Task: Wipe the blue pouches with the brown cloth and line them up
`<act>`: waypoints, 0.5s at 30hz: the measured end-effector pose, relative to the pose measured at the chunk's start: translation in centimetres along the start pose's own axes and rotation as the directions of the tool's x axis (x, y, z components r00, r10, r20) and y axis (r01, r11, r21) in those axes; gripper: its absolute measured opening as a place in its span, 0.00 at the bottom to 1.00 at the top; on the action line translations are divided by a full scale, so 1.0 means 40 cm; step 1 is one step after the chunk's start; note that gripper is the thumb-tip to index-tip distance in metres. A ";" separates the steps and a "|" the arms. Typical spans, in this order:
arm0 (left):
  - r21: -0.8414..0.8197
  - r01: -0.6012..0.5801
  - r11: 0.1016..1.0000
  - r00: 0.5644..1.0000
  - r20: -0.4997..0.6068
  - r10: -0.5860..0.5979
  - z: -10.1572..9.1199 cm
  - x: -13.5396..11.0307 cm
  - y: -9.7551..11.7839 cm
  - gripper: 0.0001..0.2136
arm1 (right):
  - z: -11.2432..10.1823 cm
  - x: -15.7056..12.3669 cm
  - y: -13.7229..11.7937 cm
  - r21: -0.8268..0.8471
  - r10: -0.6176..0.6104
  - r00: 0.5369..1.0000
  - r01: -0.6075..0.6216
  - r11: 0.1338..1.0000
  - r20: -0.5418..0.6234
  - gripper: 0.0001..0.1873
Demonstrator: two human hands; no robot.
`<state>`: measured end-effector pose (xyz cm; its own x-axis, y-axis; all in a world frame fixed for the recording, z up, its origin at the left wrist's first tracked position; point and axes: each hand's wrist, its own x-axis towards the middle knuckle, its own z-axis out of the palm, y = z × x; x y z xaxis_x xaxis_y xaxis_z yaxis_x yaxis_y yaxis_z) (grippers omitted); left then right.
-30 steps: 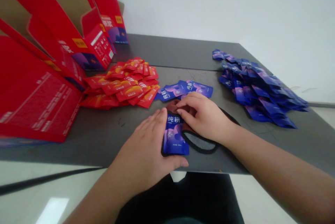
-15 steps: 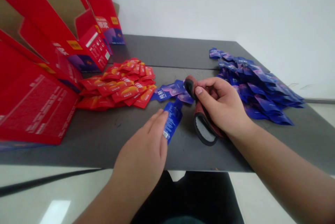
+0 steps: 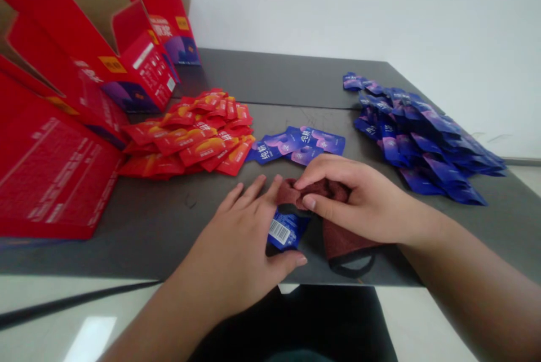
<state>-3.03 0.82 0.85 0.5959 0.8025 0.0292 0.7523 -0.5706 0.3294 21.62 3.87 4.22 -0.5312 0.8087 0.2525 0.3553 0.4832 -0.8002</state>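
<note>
My right hand grips a bunched brown cloth with dark edging and a loop. Part of the cloth covers a blue sachet that lies on the table with its barcode side up. Beside that sachet, my left hand rests with its fingers spread on the tabletop, the thumb near the sachet's lower edge. Several more blue sachets lie just beyond my hands, printed with purple shapes and white characters.
Red and orange sachets are heaped on the left. Another heap of blue sachets spreads over the right side of the grey table. Tall red cartons, some with open cut-outs, stand at the left, and a white wall is behind.
My right hand has brought the cloth down and left onto the blue sachet. My left hand has let go of the sachet's edge and spread flat beside it.
</note>
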 end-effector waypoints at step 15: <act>-0.012 0.003 1.000 0.992 -0.124 -0.005 0.023 -0.045 0.062 0.22 | -0.004 0.008 0.010 -0.094 0.124 0.975 -0.143 0.985 -0.184 0.09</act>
<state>-1.99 -2.22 0.77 0.5531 0.8205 0.1441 0.7506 -0.5659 0.3412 21.72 4.37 4.08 -0.3325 0.9101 0.2472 0.4981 0.3921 -0.7734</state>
